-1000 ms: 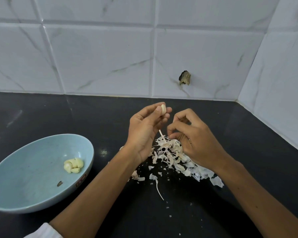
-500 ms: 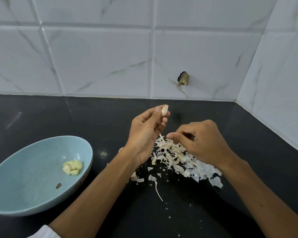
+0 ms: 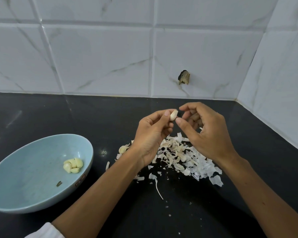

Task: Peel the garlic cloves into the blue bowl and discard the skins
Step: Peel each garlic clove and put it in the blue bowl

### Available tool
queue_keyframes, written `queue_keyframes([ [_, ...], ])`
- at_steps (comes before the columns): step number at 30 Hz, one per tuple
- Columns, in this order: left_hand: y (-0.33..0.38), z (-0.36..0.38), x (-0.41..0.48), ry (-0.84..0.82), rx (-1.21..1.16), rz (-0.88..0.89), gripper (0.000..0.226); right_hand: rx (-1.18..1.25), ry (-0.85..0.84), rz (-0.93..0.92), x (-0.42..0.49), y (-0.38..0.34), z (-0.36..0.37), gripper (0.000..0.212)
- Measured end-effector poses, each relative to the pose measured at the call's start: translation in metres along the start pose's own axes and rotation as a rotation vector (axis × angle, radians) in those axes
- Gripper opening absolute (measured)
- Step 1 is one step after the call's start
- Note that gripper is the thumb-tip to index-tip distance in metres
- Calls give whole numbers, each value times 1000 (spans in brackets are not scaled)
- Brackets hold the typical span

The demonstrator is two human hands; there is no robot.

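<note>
My left hand (image 3: 151,133) pinches a pale garlic clove (image 3: 173,115) at its fingertips, raised above the black counter. My right hand (image 3: 206,131) hovers just right of the clove, thumb and forefinger close to it, fingers loosely curled and holding nothing I can see. Under both hands lies a heap of papery garlic skins (image 3: 182,157). The blue bowl (image 3: 24,189) sits at the left with several peeled cloves (image 3: 73,165) and a dark scrap inside.
An unpeeled clove (image 3: 123,149) lies partly hidden behind my left wrist. White tiled walls meet at the back right corner; a dark chipped hole (image 3: 184,77) marks the back wall. Small skin flakes dot the black counter (image 3: 179,212) in front.
My right hand has risen from the skin heap to the clove held by my left hand. The left hand stayed about where it was.
</note>
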State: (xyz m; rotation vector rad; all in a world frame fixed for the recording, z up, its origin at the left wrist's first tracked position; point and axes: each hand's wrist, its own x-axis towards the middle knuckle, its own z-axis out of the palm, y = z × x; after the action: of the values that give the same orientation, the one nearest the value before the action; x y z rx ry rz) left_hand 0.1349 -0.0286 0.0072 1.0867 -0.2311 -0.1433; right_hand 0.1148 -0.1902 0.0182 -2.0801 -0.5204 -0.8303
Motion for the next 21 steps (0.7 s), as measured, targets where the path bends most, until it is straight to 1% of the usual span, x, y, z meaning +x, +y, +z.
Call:
queue_keyframes([
  [4,-3,1,-1,-17,11,-1,20,-45,23,-56,1,2,1,19],
  [12,-5,1,0,-11,52,60,18,-73,123,-82,-1,-2,-1,9],
  [21,-7,1,0,-20,73,59,23,-102,144,-135,0,-1,-4,7],
])
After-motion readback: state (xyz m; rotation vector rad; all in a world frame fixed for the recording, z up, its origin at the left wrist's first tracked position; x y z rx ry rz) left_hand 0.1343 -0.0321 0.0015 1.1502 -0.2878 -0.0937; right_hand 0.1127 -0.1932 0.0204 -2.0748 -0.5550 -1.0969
